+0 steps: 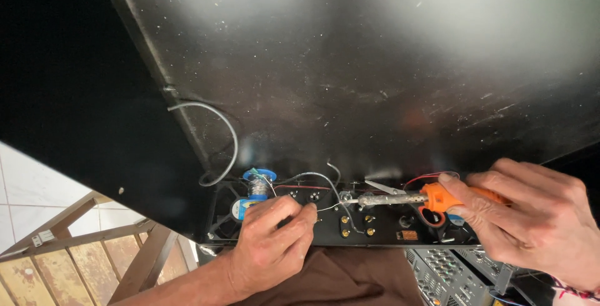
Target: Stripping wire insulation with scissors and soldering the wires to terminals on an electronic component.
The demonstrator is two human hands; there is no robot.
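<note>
Seen from above, two bare hands work at the open back of a black equipment case (375, 62) whose raised lid fills most of the view. The right hand (537, 218) grips an orange-handled soldering iron (412, 198), fingers closed around the handle, its metal tip pointing left toward the middle of the panel. The left hand (275, 237) pinches a thin strand of solder wire (328, 206) — fingers narrow — its end meeting the iron's tip. A blue solder spool (256, 188) stands just behind the left hand. A grey cable (225, 137) loops up the case wall.
</note>
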